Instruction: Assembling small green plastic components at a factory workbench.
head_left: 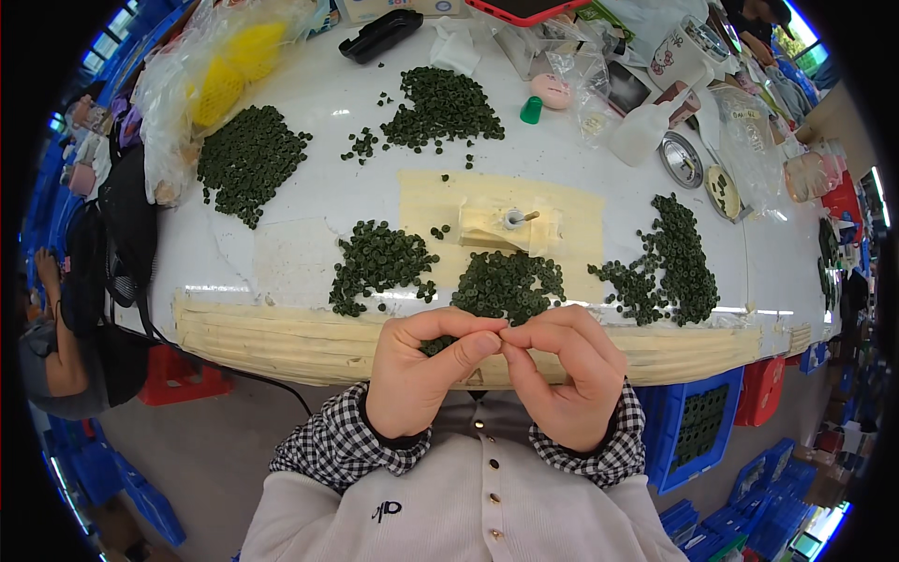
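Note:
My left hand (426,365) and my right hand (568,370) meet at the table's front edge, thumbs and fingertips pinched together. Whatever sits between the fingertips is too small to make out. Just beyond them lies a pile of small dark green ring-like parts (510,284), with a few more showing beside my left fingers. Behind that pile, a small fixture wrapped in tape (506,225) holds an upright pin (524,218). Similar parts form a pile at the left (382,264) and another at the right (679,267).
Farther back are two more piles, one left (248,161) and one central (445,108). A green cap (531,110), a white bottle (641,133), a round tin (682,159) and plastic bags stand rear right. A blue crate (693,431) is below the edge; a person sits far left.

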A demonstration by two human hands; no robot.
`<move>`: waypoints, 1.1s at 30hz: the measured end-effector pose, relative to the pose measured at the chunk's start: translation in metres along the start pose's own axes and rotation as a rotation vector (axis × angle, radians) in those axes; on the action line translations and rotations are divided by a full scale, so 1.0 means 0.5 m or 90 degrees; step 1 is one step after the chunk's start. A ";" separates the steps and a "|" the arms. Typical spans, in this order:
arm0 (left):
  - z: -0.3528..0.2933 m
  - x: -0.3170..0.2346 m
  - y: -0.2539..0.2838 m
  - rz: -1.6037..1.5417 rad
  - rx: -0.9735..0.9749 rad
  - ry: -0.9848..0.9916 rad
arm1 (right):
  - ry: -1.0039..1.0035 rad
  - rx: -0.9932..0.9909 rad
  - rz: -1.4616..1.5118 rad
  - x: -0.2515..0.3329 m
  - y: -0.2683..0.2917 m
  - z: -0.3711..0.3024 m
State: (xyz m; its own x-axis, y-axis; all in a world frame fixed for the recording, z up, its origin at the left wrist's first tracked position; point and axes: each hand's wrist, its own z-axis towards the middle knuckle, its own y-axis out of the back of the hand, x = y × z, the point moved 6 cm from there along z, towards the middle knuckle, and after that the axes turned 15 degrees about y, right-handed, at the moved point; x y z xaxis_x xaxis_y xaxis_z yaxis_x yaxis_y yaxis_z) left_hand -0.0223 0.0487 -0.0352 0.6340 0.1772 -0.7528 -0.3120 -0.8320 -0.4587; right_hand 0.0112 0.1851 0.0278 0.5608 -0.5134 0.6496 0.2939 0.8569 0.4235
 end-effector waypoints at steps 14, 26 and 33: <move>0.002 0.012 0.003 -0.107 0.056 0.040 | -0.032 -0.002 0.119 -0.020 -0.014 -0.012; -0.001 0.019 -0.011 -0.235 0.089 0.088 | -0.031 -0.026 0.137 -0.016 -0.017 -0.020; 0.001 0.023 -0.005 -0.238 0.116 0.073 | -0.075 -0.024 0.214 -0.030 -0.021 -0.026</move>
State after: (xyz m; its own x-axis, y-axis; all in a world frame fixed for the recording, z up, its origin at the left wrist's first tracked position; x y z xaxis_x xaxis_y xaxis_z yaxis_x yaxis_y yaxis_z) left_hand -0.0146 0.0528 -0.0427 0.7985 0.3802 -0.4667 -0.1594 -0.6140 -0.7730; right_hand 0.0096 0.1842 0.0055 0.5385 -0.2020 0.8181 0.1370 0.9789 0.1515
